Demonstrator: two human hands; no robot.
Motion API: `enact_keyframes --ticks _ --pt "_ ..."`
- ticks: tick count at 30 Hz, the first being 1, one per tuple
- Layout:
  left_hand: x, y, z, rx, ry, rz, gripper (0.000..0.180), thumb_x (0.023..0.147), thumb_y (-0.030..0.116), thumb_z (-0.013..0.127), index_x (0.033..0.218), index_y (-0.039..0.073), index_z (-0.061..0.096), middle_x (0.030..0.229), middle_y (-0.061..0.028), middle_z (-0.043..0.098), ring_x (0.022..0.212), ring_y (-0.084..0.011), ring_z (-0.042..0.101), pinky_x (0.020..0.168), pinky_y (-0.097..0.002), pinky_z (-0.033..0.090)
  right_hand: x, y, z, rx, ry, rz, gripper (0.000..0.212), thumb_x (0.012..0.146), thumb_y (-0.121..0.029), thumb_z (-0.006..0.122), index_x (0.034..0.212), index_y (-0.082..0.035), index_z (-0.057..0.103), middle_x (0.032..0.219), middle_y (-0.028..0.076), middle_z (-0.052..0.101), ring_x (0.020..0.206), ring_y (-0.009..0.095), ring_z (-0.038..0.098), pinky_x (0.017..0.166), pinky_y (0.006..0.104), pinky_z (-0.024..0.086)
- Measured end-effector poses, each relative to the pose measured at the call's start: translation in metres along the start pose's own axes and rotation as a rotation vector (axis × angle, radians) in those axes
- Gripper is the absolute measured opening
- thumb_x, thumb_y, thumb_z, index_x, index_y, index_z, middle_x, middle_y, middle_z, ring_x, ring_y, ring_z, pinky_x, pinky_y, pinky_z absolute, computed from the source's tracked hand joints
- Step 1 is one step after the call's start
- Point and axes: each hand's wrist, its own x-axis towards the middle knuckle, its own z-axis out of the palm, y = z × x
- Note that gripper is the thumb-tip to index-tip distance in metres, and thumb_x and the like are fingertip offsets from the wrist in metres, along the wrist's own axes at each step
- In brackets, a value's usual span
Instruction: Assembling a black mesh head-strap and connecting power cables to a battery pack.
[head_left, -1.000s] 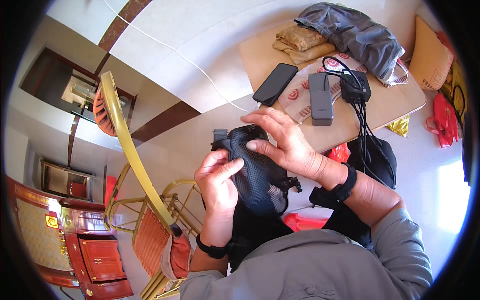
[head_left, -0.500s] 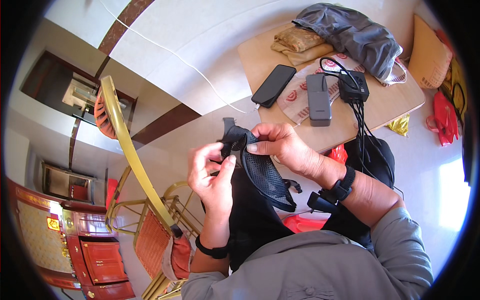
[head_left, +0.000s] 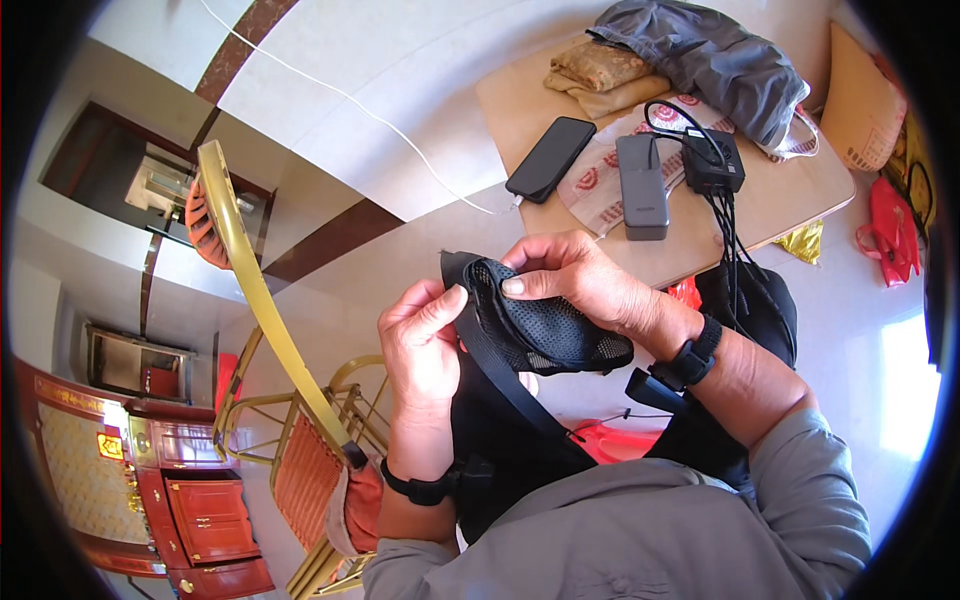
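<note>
A black mesh fabric piece [head_left: 560, 325] with dark edging is held up over my lap; whether it is a pouch or a flat panel I cannot tell. From it a black webbing strap [head_left: 505, 385] runs down toward my lap. My left hand [head_left: 420, 340] pinches its left edge between thumb and fingers, close to the strap. The thumb and bent forefinger of my right hand [head_left: 570, 280] grip the upper edge. Part of the mesh is folded over, so its inner side is hidden.
Ahead to the right stands a wooden table [head_left: 800, 200] bearing a smartphone [head_left: 550, 160], a grey power bank [head_left: 643, 190], a black box with cables [head_left: 712, 160] and folded cloths [head_left: 605, 75]. At my left is a gold-framed chair [head_left: 310, 470]. A white cable [head_left: 370, 120] trails across the floor.
The mesh piece has swung up and right, from hanging down to lying more level. My left fingers have closed on its left edge, and the strap now hangs below.
</note>
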Motion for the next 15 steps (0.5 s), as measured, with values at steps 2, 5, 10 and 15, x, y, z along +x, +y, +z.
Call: enact_keyframes --ticks 2,5,10,15 --pt "0.003 0.000 0.000 -0.194 -0.002 -0.101 0.013 0.089 0.008 0.068 0.083 -0.002 0.061 0.071 -0.0091 0.063 0.061 -0.0169 0.059 0.055 -0.0283 0.046 0.004 0.007 -0.001 0.012 0.010 -0.003 0.020 0.091 -0.012 0.069 0.105 0.002 0.067 0.091 0.005 0.069 0.082 0.010 0.064 0.076 0.0251 0.052" --pt "0.009 -0.006 -0.014 -0.277 -0.080 -0.134 0.018 0.095 0.016 0.061 0.089 -0.001 0.061 0.070 -0.0137 0.062 0.058 -0.0223 0.060 0.053 -0.0334 0.048 0.007 0.011 0.000 0.054 0.043 0.014 0.019 0.090 -0.012 0.069 0.103 0.002 0.067 0.089 0.005 0.069 0.081 0.011 0.065 0.076 0.0253 0.052" --pt "0.021 0.001 -0.028 -0.598 -0.469 -0.357 0.037 0.101 0.032 0.046 0.098 -0.002 0.060 0.070 -0.0194 0.059 0.057 -0.0283 0.057 0.052 -0.0372 0.048 0.008 0.014 0.001 0.181 0.044 0.078 0.017 0.091 -0.013 0.068 0.099 0.001 0.068 0.086 0.004 0.068 0.078 0.011 0.065 0.073 0.0255 0.053" --pt "0.007 0.011 -0.018 -0.606 -0.636 -0.393 0.060 0.097 0.042 0.045 0.136 -0.004 0.043 0.086 -0.0319 0.062 0.068 -0.0406 0.063 0.061 -0.0441 0.053 0.011 0.017 -0.001 0.311 0.110 0.116 0.016 0.093 -0.015 0.067 0.098 0.001 0.068 0.084 0.003 0.067 0.073 0.011 0.064 0.068 0.0262 0.053"
